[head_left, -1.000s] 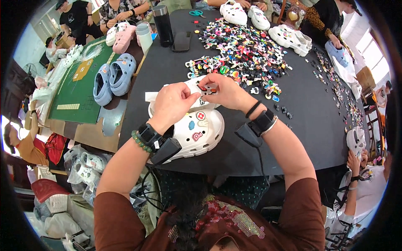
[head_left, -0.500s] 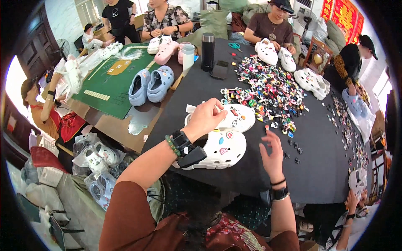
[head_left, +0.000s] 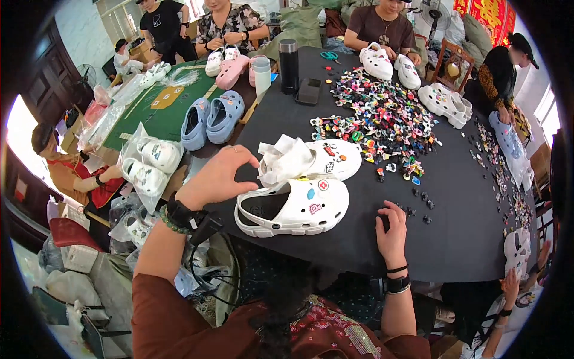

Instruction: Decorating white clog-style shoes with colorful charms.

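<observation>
White clog (head_left: 293, 206), dotted with small coloured charms, lies on its side at the near edge of the black table (head_left: 454, 239), a second white clog (head_left: 326, 160) stuffed with paper just behind it. Your left hand (head_left: 216, 176) hovers open, fingers loosely spread, beside the heel; your right hand (head_left: 391, 230) rests flat on the cloth, holding nothing, near the heap of loose charms (head_left: 382, 122).

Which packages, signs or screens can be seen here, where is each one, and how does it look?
Clear plastic bag: left of the black table, holding white clogs.
Red hanging sign: top right, gold markings.
Dark flat phone-like device: far table end, beside a black flask; screen unlit.
</observation>
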{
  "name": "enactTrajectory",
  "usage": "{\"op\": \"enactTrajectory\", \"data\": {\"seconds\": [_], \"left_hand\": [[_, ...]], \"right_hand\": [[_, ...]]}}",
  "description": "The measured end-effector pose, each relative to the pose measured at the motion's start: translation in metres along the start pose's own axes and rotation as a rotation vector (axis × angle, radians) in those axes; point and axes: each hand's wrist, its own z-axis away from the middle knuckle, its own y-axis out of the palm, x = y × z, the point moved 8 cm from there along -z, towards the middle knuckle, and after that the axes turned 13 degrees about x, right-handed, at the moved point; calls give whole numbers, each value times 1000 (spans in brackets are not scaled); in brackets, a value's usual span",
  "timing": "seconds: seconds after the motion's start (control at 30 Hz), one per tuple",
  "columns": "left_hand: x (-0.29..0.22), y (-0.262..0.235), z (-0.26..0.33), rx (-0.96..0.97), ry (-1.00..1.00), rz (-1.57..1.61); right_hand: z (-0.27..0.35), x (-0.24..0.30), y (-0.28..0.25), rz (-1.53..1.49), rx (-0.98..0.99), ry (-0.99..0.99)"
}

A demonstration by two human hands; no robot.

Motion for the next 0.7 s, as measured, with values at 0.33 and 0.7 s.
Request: {"op": "enactTrajectory", "data": {"seconds": [0.33, 0.7], "left_hand": [[18, 52, -14, 154, -202, 352], [27, 73, -6, 192, -185, 404]], "right_hand": [[3, 11, 2, 84, 5, -104], [5, 10, 3, 98, 5, -92]]}}
